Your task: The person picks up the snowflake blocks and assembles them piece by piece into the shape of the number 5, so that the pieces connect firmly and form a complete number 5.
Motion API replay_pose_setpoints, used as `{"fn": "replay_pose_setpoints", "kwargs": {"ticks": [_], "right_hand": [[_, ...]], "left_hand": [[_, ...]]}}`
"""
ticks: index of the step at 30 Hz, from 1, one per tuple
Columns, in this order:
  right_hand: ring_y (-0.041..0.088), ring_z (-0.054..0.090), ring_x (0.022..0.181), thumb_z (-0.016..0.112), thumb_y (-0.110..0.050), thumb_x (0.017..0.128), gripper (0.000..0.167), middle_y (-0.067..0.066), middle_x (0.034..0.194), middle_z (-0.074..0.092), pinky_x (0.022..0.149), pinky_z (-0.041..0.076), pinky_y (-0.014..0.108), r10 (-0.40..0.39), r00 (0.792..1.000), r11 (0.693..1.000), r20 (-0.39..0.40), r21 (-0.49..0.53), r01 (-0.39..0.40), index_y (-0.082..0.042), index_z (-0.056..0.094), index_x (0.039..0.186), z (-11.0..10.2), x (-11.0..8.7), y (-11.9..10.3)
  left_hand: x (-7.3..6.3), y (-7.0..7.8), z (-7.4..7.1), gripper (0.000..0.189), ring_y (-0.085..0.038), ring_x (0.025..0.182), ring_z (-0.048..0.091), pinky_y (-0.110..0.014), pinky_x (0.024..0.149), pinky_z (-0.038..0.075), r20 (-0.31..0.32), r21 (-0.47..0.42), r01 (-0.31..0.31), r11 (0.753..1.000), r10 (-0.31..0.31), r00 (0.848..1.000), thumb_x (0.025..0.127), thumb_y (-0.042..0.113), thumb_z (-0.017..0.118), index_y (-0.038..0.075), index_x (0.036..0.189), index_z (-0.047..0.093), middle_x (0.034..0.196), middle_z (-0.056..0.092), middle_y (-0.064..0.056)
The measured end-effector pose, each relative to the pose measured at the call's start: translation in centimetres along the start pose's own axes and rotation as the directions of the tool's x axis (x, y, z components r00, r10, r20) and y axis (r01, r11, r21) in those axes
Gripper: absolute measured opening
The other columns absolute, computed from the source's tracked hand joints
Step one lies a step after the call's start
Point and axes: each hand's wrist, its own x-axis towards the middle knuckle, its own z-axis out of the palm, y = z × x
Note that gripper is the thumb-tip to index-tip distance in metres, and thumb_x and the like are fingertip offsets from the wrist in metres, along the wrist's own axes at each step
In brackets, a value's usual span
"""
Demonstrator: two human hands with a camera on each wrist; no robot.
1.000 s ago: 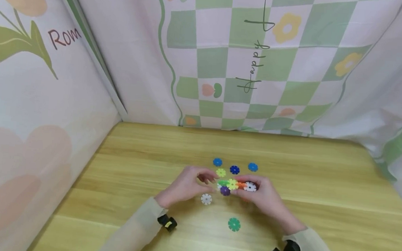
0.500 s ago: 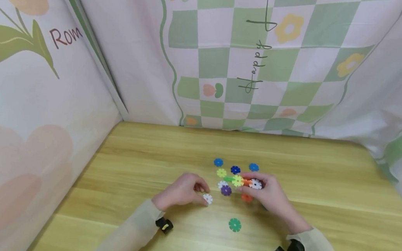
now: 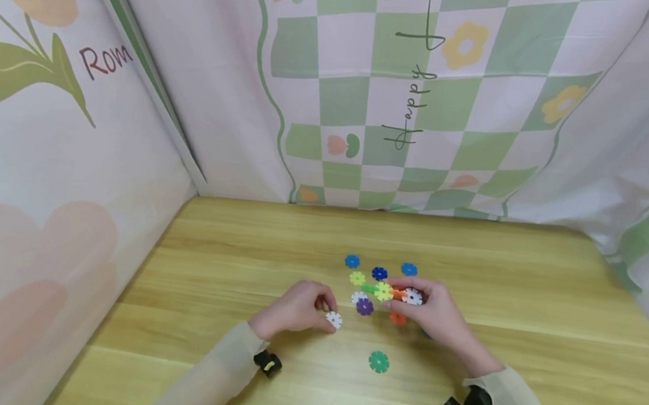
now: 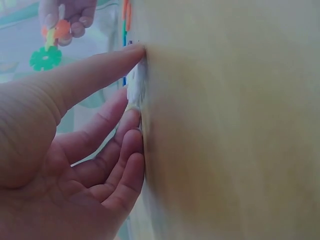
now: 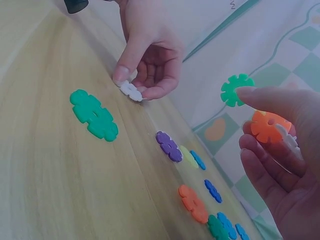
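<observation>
My left hand (image 3: pixel 299 308) is low over the table, thumb and a finger pinching a white notched snowflake disc (image 5: pixel 131 91) at opposite edges. Seen from the left wrist, this white disc (image 4: pixel 135 82) lies edge-on right at the wooden surface. Above the table, my right hand (image 3: pixel 433 307) grips a chain of joined snowflake discs. In that chain, a green disc (image 5: pixel 236 90) sticks out at the free end, followed by a yellow disc (image 3: pixel 383 291), an orange disc (image 5: pixel 270 127) and a white disc (image 3: pixel 413 296) close to the palm.
Loose discs lie around the hands: purple (image 3: pixel 365 307), orange (image 3: pixel 398 319), yellow-green (image 3: pixel 357 278), dark blue (image 3: pixel 379 273) and several others. A green disc (image 3: pixel 378 362) lies nearer the front of the wooden table (image 3: pixel 213 251). Patterned curtain (image 3: pixel 339 103) hangs behind.
My left hand has left the joined discs, moving left and toward me to the white disc, and now pinches it. My right hand has shifted slightly right with its chain.
</observation>
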Motion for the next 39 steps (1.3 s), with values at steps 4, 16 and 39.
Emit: {"fn": "replay_pose_setpoints", "kwargs": {"ticks": [4,16,39], "right_hand": [[0.027,0.064,0.101,0.086,-0.026,0.085,0.041,0.011,0.119,0.068,0.079,0.058,0.030,0.000,1.000,1.000,0.000,0.001,0.000,-0.013,0.074,0.121,0.1,0.0,0.1],[0.027,0.063,0.105,0.087,-0.028,0.084,0.041,0.010,0.121,0.068,0.082,0.057,0.030,0.009,1.000,1.000,0.002,0.002,-0.009,-0.015,0.074,0.120,0.1,0.1,0.3],[0.027,0.063,0.104,0.087,-0.029,0.083,0.042,0.009,0.120,0.069,0.082,0.056,0.029,0.015,1.000,1.000,0.003,0.014,-0.015,-0.014,0.074,0.120,0.2,0.3,0.1]], "left_hand": [[0.1,-0.1,0.1,0.028,-0.009,0.080,0.058,-0.025,0.073,0.051,-0.001,-0.025,-0.003,1.000,0.003,1.000,0.078,0.014,0.091,0.014,0.095,0.068,0.086,0.063,0.006],[0.3,-0.3,0.3,0.021,-0.008,0.077,0.060,-0.026,0.073,0.052,-0.031,-0.052,-0.007,0.999,0.005,1.000,0.083,0.012,0.086,0.015,0.099,0.072,0.083,0.065,0.009],[0.3,1.0,-0.3,0.020,-0.026,0.076,0.071,-0.029,0.063,0.052,-0.237,-0.336,-0.064,0.940,-0.018,0.971,0.098,0.026,0.071,0.013,0.113,0.076,0.081,0.074,0.003]]}}
